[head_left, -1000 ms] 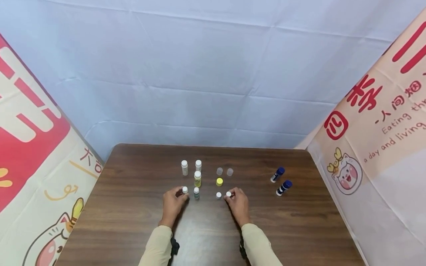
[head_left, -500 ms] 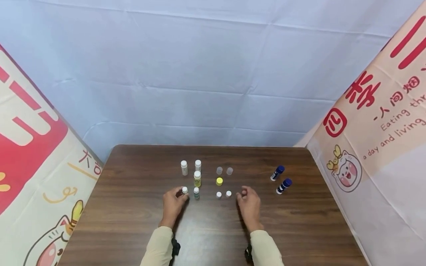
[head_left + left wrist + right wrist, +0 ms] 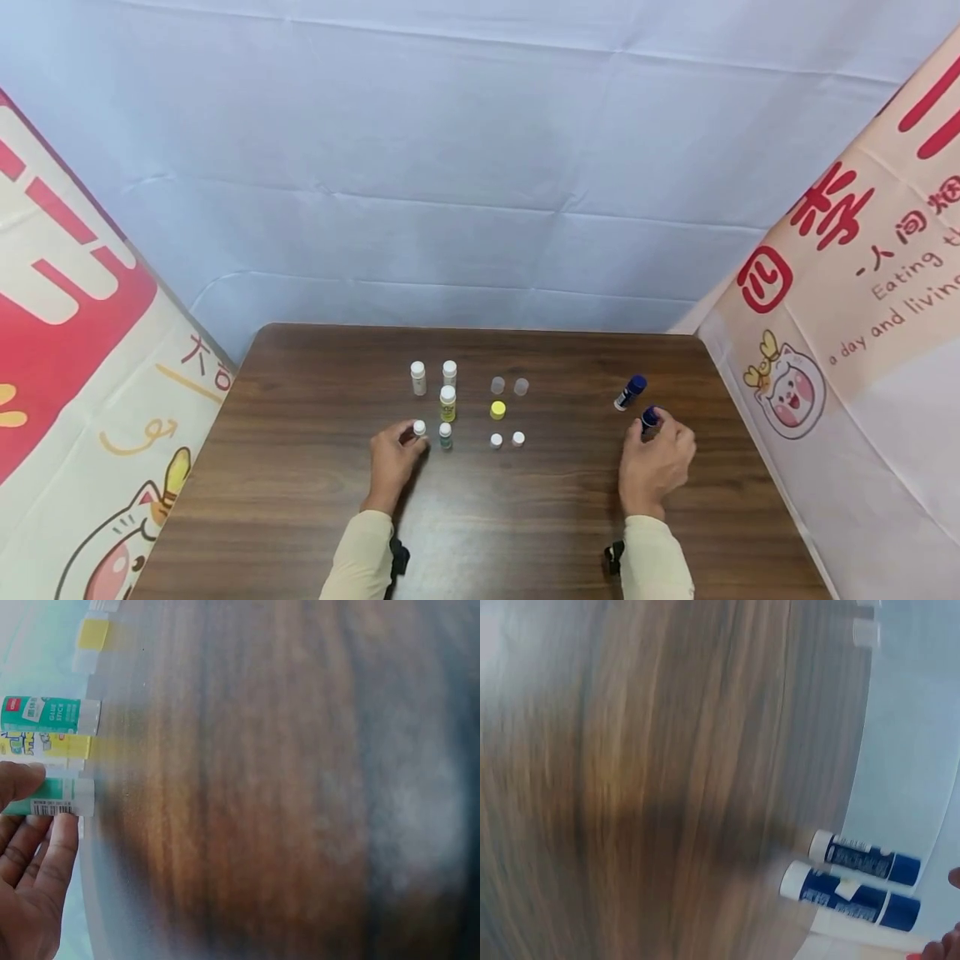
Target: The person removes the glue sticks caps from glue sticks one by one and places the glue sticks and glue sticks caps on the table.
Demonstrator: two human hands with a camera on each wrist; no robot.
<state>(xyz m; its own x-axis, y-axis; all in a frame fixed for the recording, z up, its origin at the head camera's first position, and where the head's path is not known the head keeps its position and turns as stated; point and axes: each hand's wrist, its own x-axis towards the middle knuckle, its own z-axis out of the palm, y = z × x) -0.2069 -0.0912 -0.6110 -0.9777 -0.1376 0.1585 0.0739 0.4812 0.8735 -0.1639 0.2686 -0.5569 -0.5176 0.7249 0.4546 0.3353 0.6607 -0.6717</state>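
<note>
On the table point(image 3: 487, 517), five white-topped tubes point(image 3: 447, 404), five caps point(image 3: 497, 410) and two blue sticks point(image 3: 630, 393) are seen; one green tube point(image 3: 51, 796) is pinched by the left hand point(image 3: 392, 460), the nearer stick point(image 3: 649, 418) newly flanked by the right hand point(image 3: 657, 464), fingers apart

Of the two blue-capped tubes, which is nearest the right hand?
The front tube, closer to the person: the right hand is right at its blue cap. The back tube stands farther away and slightly left.
</note>
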